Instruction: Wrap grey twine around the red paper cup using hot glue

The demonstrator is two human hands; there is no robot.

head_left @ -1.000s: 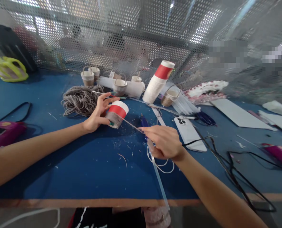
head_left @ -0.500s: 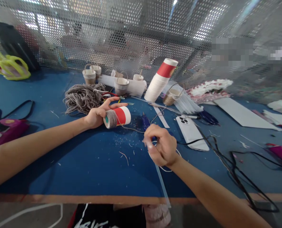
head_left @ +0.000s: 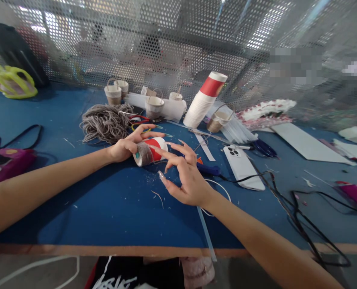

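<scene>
Gripped in my left hand (head_left: 123, 147) is a red and white paper cup (head_left: 159, 143), tipped on its side above the blue table. Grey yarn (head_left: 144, 154) is wound round part of it. My right hand (head_left: 186, 180) reaches in from the right with its fingers spread; the index fingertip is at the cup's side, and whether it touches cannot be told. Partly hidden behind the right hand lies a blue glue gun (head_left: 209, 169) with an orange part showing. A loose heap of grey yarn (head_left: 104, 123) sits beyond my left hand.
Behind stand a leaning stack of paper cups (head_left: 200, 106) and several small yarn-wrapped baskets (head_left: 154, 107). To the right are a white phone (head_left: 243, 168), black cables (head_left: 282, 200) and white boards (head_left: 311, 145). A purple device (head_left: 12, 162) lies at the left.
My right hand has moved left to the cup, and its curled fingers have spread. The yarn strand stretched between cup and right hand no longer shows taut. My left hand still holds the cup.
</scene>
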